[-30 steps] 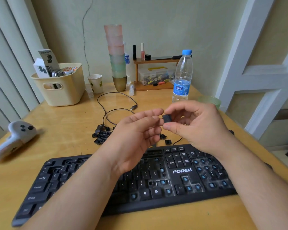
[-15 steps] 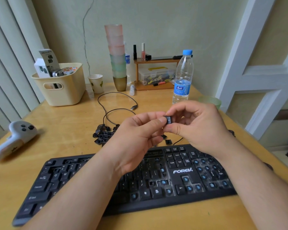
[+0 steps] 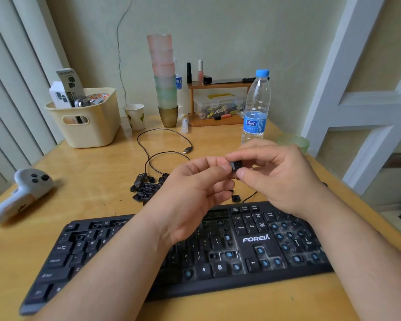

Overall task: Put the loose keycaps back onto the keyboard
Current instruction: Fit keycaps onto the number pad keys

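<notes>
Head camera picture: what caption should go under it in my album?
Two hands hold one black keycap above a keyboard with missing keys.

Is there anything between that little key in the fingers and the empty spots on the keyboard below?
Nothing visible blocks it. The keycap is pinched between both hands, the left hand and right hand, in the air above the keyboard. The bare sockets on its right side lie open; only the person's own left forearm covers the keyboard's middle.

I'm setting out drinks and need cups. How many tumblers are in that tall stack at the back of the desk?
7, one stack by the wall: three pink on top, three green below, one brown at the bottom. More may be nested unseen.
</notes>
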`<action>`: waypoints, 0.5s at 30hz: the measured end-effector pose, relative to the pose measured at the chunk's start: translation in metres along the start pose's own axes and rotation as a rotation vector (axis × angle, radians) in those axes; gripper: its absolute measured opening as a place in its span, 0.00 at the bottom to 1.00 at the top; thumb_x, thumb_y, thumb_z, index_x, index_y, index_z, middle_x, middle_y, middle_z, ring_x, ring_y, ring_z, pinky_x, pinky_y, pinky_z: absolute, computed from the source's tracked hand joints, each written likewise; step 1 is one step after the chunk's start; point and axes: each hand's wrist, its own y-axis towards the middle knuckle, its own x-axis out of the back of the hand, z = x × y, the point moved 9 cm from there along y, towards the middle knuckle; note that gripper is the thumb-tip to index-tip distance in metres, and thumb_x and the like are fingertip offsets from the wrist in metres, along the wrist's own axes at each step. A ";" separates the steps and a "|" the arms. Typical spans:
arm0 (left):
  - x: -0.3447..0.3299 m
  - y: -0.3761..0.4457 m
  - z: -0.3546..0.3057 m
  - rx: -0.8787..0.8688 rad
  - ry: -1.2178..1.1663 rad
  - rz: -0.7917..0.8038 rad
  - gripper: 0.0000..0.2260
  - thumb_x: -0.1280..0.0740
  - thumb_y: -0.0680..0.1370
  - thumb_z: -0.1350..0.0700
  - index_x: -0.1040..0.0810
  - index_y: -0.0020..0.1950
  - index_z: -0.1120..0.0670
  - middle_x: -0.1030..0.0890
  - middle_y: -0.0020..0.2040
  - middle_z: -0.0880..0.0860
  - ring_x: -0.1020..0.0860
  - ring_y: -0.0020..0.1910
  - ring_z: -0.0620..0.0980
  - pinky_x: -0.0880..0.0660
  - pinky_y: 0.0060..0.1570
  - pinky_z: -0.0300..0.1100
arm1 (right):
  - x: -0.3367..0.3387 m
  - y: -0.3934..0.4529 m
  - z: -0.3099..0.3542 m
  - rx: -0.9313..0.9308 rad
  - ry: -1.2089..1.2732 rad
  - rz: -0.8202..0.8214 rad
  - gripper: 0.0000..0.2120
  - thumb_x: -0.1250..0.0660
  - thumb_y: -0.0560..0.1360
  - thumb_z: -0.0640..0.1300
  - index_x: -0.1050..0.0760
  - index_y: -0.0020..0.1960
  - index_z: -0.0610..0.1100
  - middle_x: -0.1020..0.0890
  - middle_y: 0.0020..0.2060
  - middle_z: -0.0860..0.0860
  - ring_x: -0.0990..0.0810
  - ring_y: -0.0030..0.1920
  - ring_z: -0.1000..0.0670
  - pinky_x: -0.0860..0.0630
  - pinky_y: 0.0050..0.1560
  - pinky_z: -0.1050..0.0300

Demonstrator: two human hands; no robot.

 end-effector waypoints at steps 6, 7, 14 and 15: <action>0.001 0.000 0.000 -0.008 0.020 -0.028 0.08 0.31 0.81 0.61 0.19 0.59 0.60 0.16 0.44 0.54 0.20 0.40 0.48 0.20 0.46 0.41 | 0.007 -0.001 -0.005 -0.051 0.059 -0.022 0.15 0.25 0.70 0.38 0.16 0.50 0.55 0.16 0.46 0.50 0.18 0.46 0.43 0.19 0.47 0.42; 0.002 0.000 -0.001 -0.022 0.057 -0.039 0.06 0.31 0.81 0.61 0.19 0.56 0.59 0.16 0.43 0.54 0.20 0.40 0.48 0.20 0.47 0.42 | 0.008 -0.002 -0.006 -0.052 0.050 -0.029 0.14 0.24 0.69 0.38 0.17 0.49 0.54 0.15 0.46 0.51 0.17 0.45 0.44 0.19 0.46 0.44; 0.025 -0.004 -0.031 -0.280 1.041 -0.263 0.05 0.30 0.81 0.51 0.19 0.55 0.42 0.15 0.43 0.40 0.19 0.41 0.38 0.21 0.44 0.37 | 0.032 0.007 -0.050 -0.345 -0.403 0.014 0.08 0.19 0.70 0.44 0.15 0.45 0.54 0.16 0.37 0.58 0.20 0.38 0.60 0.24 0.40 0.66; 0.029 -0.004 -0.037 -0.302 1.108 -0.296 0.06 0.31 0.81 0.50 0.19 0.55 0.40 0.16 0.44 0.39 0.20 0.41 0.37 0.22 0.41 0.36 | 0.033 0.009 -0.066 -0.442 -0.520 0.101 0.07 0.19 0.70 0.47 0.15 0.46 0.53 0.15 0.38 0.58 0.18 0.40 0.59 0.23 0.42 0.64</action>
